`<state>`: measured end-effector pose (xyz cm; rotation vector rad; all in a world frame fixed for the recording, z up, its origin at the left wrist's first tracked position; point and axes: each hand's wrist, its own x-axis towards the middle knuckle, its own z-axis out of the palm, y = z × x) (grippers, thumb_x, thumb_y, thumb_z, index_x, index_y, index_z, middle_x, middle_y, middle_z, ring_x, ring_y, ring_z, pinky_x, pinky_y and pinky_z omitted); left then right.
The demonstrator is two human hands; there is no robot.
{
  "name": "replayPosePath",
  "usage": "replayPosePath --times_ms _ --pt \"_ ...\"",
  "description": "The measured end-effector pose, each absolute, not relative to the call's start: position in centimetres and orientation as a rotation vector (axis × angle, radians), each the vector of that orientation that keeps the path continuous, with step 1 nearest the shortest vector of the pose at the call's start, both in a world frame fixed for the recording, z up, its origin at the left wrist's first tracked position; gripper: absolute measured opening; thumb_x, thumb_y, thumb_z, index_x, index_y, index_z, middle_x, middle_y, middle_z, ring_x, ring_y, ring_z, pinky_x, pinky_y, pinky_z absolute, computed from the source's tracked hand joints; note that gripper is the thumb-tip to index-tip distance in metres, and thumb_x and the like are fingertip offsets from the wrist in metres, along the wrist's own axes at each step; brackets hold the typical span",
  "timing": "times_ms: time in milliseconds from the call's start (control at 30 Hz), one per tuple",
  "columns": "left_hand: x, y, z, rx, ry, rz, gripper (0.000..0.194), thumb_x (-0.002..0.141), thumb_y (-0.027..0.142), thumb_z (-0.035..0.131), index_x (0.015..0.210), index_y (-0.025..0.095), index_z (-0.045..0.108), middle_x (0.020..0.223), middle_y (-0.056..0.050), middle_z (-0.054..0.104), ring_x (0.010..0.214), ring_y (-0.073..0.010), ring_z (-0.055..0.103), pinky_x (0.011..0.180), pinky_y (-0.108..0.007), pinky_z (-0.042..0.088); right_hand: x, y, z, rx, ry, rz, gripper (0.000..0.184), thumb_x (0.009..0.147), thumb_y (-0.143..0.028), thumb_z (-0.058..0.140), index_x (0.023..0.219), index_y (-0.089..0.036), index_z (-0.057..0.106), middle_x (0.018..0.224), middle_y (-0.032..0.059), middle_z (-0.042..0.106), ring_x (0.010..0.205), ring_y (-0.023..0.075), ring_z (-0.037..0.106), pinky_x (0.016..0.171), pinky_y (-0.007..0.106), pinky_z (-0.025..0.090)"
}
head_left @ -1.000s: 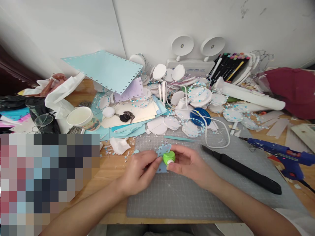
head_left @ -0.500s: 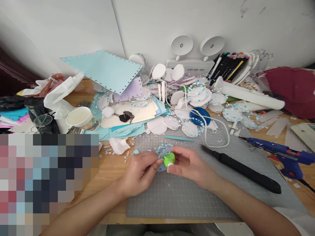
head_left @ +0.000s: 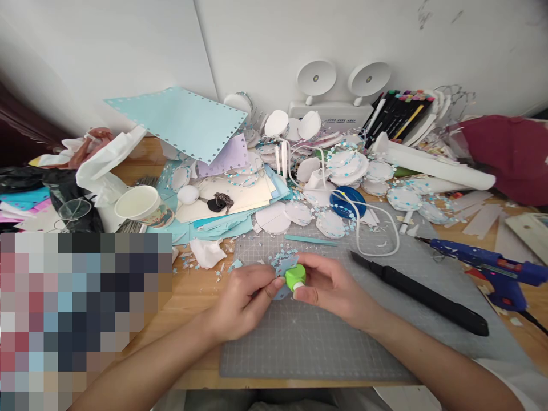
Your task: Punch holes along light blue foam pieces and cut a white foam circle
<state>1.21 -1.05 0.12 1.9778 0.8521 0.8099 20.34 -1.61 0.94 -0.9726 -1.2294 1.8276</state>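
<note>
My right hand (head_left: 329, 288) is closed round a small green paper punch (head_left: 295, 276) held just above the grey cutting mat (head_left: 308, 342). My left hand (head_left: 244, 297) pinches a piece of light blue paper (head_left: 285, 267) that sits in the punch's slot. Tiny blue punched bits (head_left: 274, 254) lie scattered on the mat just beyond both hands.
A black utility knife (head_left: 422, 294) lies on the mat to the right, with a blue glue gun (head_left: 488, 265) beyond it. A paper cup (head_left: 139, 205), stacked coloured sheets (head_left: 188, 123), white discs (head_left: 346, 165), markers (head_left: 398, 114) and a dark red cap (head_left: 509, 157) crowd the back.
The punch and blue paper have shifted very slightly left and tilted in my hands. Everything else on the table is as it was.
</note>
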Motion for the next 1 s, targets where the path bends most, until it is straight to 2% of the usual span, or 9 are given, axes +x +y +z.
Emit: replayPosePath --times_ms 500,600,733,800,867,1000 --pt "1.0 -1.0 0.1 2.063 0.783 0.745 0.033 0.092 0.019 0.039 0.060 0.019 0.034 0.057 0.004 0.034 0.054 -0.0101 0.036 0.054 -0.025 0.028 20.7 -1.9 1.4 -1.021 -1.442 1.737 0.023 0.078 -0.036 0.067 0.082 -0.019 0.053 0.073 -0.0020 0.043 0.067 0.0120 0.040 0.059 0.024 0.035" --pt "1.1 -1.0 0.3 2.099 0.884 0.740 0.032 0.089 0.032 0.044 0.060 0.018 0.039 0.056 0.003 0.037 0.054 -0.0112 0.036 0.053 -0.026 0.026 20.5 -2.1 1.4 -0.997 -1.474 1.712 0.020 0.078 -0.033 0.066 0.078 -0.019 0.052 0.074 -0.0021 0.043 0.069 0.0127 0.041 0.062 0.025 0.036" --pt "1.5 -1.2 0.7 2.148 1.039 0.683 0.045 0.067 0.061 0.061 0.068 0.018 0.047 0.061 0.002 0.044 0.055 -0.0126 0.040 0.052 -0.025 0.026 19.7 -2.4 1.4 -1.000 -1.533 1.684 0.014 0.076 -0.025 0.064 0.082 -0.019 0.054 0.078 -0.0004 0.047 0.075 0.0149 0.044 0.068 0.027 0.038" --pt "1.7 -1.4 1.0 2.147 1.050 0.597 0.046 0.066 0.060 0.064 0.069 0.018 0.048 0.063 0.001 0.049 0.058 -0.0137 0.045 0.053 -0.025 0.028 19.3 -2.7 1.2 -1.014 -1.564 1.676 0.011 0.075 -0.022 0.063 0.081 -0.018 0.054 0.078 -0.0002 0.048 0.076 0.0154 0.044 0.068 0.027 0.038" --pt "1.8 -1.5 1.1 2.128 1.025 0.571 0.039 0.071 0.053 0.063 0.067 0.018 0.047 0.063 0.000 0.051 0.058 -0.0138 0.049 0.054 -0.025 0.030 19.1 -2.9 1.1 -1.017 -1.574 1.667 0.010 0.075 -0.020 0.061 0.079 -0.019 0.053 0.077 -0.0006 0.047 0.074 0.0151 0.043 0.067 0.027 0.037" --pt "1.6 -1.6 0.7 2.167 0.937 0.648 0.037 0.073 0.049 0.062 0.063 0.019 0.043 0.058 0.001 0.048 0.053 -0.0124 0.046 0.051 -0.025 0.029 18.8 -3.3 0.8 -1.015 -1.596 1.635 0.009 0.075 -0.018 0.059 0.078 -0.019 0.051 0.076 -0.0011 0.045 0.072 0.0144 0.042 0.065 0.027 0.036"
